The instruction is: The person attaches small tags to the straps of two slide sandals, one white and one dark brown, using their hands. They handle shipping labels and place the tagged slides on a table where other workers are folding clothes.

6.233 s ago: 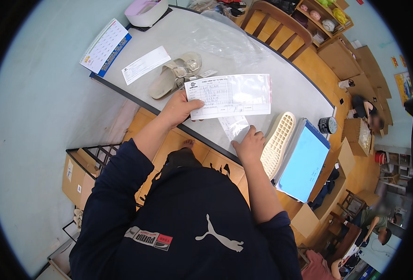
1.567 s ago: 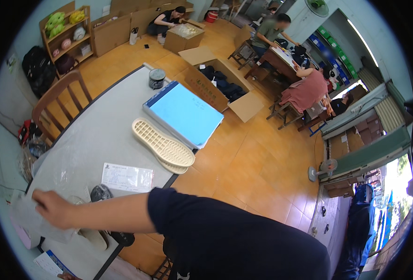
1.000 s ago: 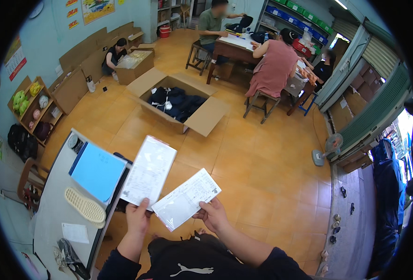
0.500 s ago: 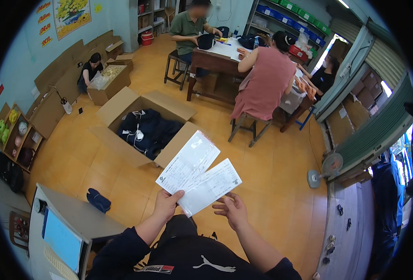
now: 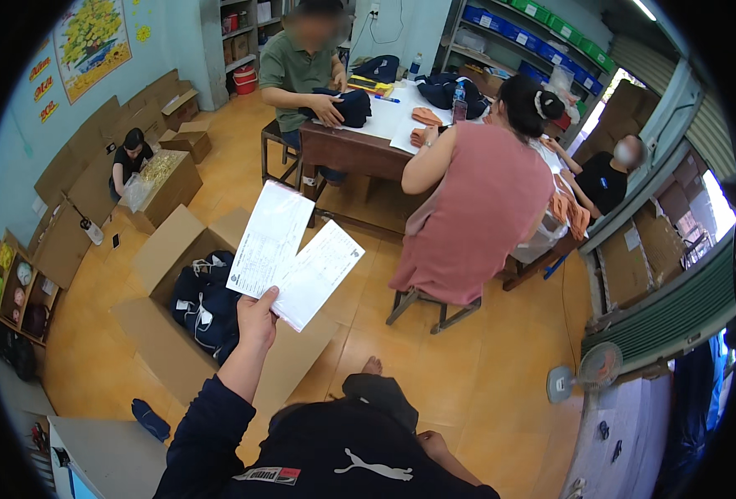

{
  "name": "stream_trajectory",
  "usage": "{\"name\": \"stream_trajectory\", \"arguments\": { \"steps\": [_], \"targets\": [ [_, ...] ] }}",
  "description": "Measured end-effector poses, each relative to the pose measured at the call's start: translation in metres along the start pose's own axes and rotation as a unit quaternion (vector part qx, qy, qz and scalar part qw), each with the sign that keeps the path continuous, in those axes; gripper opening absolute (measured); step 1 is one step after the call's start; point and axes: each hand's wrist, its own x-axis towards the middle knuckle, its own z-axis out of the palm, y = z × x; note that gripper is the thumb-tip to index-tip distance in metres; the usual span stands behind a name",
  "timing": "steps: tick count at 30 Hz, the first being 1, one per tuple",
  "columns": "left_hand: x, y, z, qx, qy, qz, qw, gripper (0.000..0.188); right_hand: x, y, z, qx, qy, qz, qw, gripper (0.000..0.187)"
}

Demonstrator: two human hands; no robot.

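My left hand [image 5: 257,321] is raised in front of me, thumb and fingers closed on the lower ends of two white printed slips. The left slip [image 5: 271,237] and the right slip [image 5: 321,276] spread apart like a fan, and they look glossy, as if in clear plastic sleeves. Behind them, to the left, stands an open cardboard box [image 5: 170,249] holding dark navy garments with white tags [image 5: 204,308]. My right hand [image 5: 433,442] hangs low beside my leg, partly hidden by my body; its fingers are not clear.
Ahead, co-workers sit around a brown worktable [image 5: 355,158] with dark caps and orange pieces on it. One sits on a wooden stool [image 5: 434,309]. A fan [image 5: 598,366] stands at right, a desk [image 5: 118,453] at lower left, and a dark blue item [image 5: 150,420] on the floor.
My view has moved forward, nearer the box and the worktable. The left hand has carried the slips up and left. My right hand has dropped from beside the slips to my side.
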Motion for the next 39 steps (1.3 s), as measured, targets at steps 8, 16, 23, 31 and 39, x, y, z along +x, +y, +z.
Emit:
{"name": "stream_trajectory", "arguments": {
  "steps": [8, 16, 23, 31, 39],
  "targets": [
    [0.156, -0.042, 0.115, 0.037, 0.081, 0.049, 0.995, 0.036, 0.133, -0.132, -0.131, 0.219, 0.012, 0.041, 0.975, 0.026],
    [0.328, -0.116, 0.164, 0.121, 0.053, 0.047, 0.990, 0.031, 0.146, -0.206, -0.112, 0.162, 0.093, 0.057, 0.981, 0.024],
    [0.527, -0.173, 0.239, 0.228, -0.049, 0.036, 0.972, 0.026, 0.201, -0.311, -0.065, 0.294, 0.195, 0.210, 0.912, 0.022],
    [0.676, -0.242, 0.339, 0.219, -0.098, -0.002, 0.971, 0.026, 0.237, -0.442, -0.008, 0.333, 0.212, 0.191, 0.899, 0.019],
    [0.707, -0.281, 0.335, 0.141, -0.137, -0.217, 0.956, 0.032, 0.228, -0.510, 0.022, 0.307, 0.233, 0.210, 0.899, 0.018]
  ]
}}
